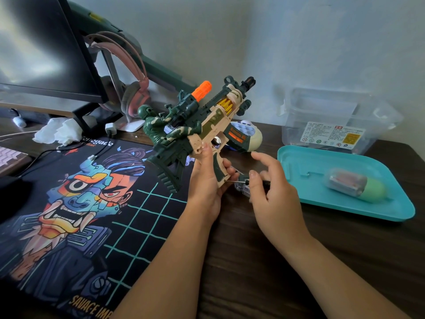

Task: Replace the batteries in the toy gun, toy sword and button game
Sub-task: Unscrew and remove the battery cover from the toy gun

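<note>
At your right hand (271, 189), thumb and fingers pinch a small screwdriver (239, 180), its tip at the grip's base just left. Your left hand (207, 180) wraps that grip, and the toy gun (207, 118) rises above it. It is probably light, rigid, hollow plastic, so hold the grip, not the thin add-ons.

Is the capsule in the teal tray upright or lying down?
Lying down: the capsule rests lengthwise on the tray floor.

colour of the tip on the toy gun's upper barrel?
Bright orange tip on the toy gun; the head view shows it best.
</note>
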The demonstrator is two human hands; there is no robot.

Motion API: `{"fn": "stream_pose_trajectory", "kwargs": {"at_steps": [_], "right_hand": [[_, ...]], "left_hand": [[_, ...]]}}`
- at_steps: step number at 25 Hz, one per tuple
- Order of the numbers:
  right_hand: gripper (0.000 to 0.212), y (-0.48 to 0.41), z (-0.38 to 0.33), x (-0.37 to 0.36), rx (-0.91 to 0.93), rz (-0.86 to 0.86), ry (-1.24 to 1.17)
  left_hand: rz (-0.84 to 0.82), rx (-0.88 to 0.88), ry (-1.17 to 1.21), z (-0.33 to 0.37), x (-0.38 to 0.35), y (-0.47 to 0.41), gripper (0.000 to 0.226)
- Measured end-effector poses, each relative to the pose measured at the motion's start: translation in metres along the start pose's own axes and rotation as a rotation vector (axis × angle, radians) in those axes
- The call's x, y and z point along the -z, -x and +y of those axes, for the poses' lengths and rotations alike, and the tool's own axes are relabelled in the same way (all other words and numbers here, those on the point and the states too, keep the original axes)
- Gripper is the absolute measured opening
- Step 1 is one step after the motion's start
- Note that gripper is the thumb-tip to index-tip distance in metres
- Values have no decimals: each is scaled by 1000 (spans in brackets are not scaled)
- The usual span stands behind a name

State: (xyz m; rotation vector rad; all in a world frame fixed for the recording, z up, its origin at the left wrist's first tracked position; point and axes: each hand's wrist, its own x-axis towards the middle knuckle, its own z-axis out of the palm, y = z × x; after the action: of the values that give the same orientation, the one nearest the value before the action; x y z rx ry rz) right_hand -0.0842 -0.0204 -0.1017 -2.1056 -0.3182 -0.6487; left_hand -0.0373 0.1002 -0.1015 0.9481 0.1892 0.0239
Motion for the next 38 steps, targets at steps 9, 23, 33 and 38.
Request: {"fn": "stream_pose_trajectory", "kwargs": {"at_steps": [9,23,33,38], "right_hand": [[32,0,0,1,-65,-21,-14],[13,1,-14,9,-99,204,-287],[14,-1,-12,5,-238,166,-332],[12,5,-20,0,-131,94,-345]], "left_hand": [[7,6,16,2,1,-1,49],[4,88,184,18,0,14,35],[-17,251,276,36,14,7,50],[-34,94,168,36,14,5,49]]}}
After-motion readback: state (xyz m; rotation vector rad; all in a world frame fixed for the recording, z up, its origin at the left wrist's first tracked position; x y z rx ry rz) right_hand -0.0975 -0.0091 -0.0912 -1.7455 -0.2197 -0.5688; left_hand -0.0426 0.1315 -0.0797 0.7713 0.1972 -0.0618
